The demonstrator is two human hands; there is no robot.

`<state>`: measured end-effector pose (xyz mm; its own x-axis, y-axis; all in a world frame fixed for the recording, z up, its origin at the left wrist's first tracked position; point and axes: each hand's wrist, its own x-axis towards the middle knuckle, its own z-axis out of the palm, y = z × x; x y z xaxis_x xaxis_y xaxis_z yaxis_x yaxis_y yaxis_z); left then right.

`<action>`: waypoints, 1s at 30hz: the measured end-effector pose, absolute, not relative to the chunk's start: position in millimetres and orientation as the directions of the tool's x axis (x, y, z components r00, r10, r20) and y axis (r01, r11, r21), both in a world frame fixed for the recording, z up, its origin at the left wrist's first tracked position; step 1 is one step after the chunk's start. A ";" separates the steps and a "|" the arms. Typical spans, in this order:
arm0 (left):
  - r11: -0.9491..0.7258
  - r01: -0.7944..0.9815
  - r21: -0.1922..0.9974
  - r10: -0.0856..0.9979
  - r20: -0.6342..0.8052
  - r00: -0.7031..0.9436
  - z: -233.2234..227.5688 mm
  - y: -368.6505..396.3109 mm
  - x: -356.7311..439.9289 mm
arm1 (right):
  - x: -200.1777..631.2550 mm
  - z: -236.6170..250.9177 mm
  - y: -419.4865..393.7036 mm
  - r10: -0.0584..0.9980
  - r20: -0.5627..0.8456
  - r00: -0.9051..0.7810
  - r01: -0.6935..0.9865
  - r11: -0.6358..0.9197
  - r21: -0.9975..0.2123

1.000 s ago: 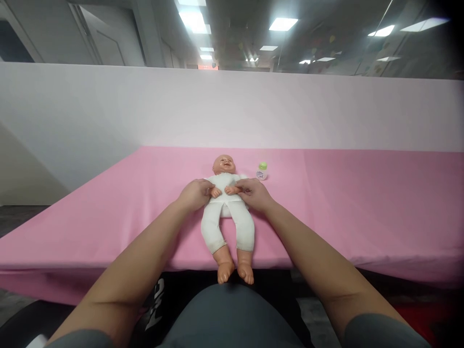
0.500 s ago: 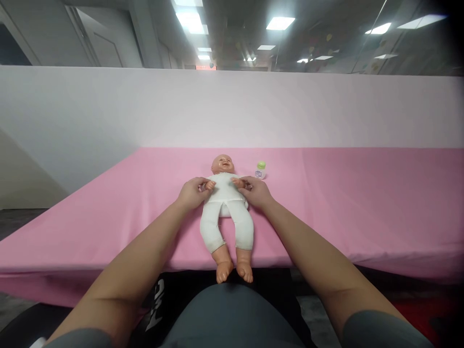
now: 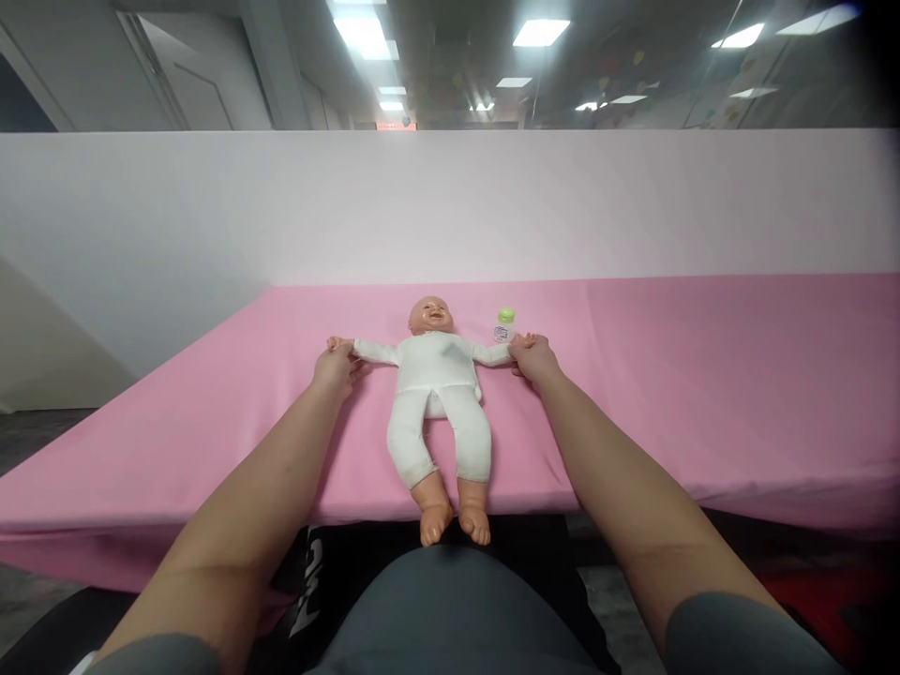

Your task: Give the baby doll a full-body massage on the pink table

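A baby doll with a white cloth body lies on its back, head at the far end and feet over the table's near edge. Its arms are stretched straight out to both sides. My left hand is closed around the doll's arm at the wrist, on the left. On the right, my right hand grips the other arm near its hand. A small clear bottle with a green cap and printed label stands just beyond my right hand.
A pink cloth covers the table and hangs over its near edge. Behind it rises a white partition, with glass and ceiling lights above. My own body is close against the near edge.
Both hands have moved outward, away from each other, spreading the doll's arms from over its chest to straight out sideways. The doll's trunk and the bottle stay in place.
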<state>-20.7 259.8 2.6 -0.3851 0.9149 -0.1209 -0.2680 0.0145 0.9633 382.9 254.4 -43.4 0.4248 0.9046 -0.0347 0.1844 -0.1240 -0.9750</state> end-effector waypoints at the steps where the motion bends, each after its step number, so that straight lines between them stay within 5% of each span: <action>1: 0.041 -0.303 0.952 0.918 -0.156 -0.364 4.1 258.7 -19.9 | 383.2 -43.0 253.2 0.894 -0.046 0.447 0.218 -0.158 -0.963; 6: 0.132 -0.434 0.891 0.909 -0.283 -0.305 11.3 254.1 -18.2 | 383.1 -39.4 248.6 0.888 -0.047 0.457 0.310 -0.208 -0.928; 10: 0.104 -0.396 0.912 0.918 -0.242 -0.315 6.5 258.0 -20.7 | 383.7 -41.4 250.4 0.892 -0.051 0.450 0.305 -0.207 -0.930; 19: 0.106 0.095 0.990 0.786 -0.024 -0.618 -1.7 266.0 -34.0 | 372.7 -39.2 251.1 0.928 -0.035 0.371 0.018 -0.045 -0.999; 25: 0.143 0.461 0.876 0.835 0.144 -0.531 0.1 255.4 -38.7 | 362.8 -33.5 244.0 0.990 -0.041 0.135 -0.166 -0.018 -0.986; 30: 0.107 0.473 0.874 0.850 0.167 -0.500 -0.1 254.3 -35.3 | 359.1 -35.3 244.0 0.997 -0.048 0.066 -0.143 -0.038 -0.989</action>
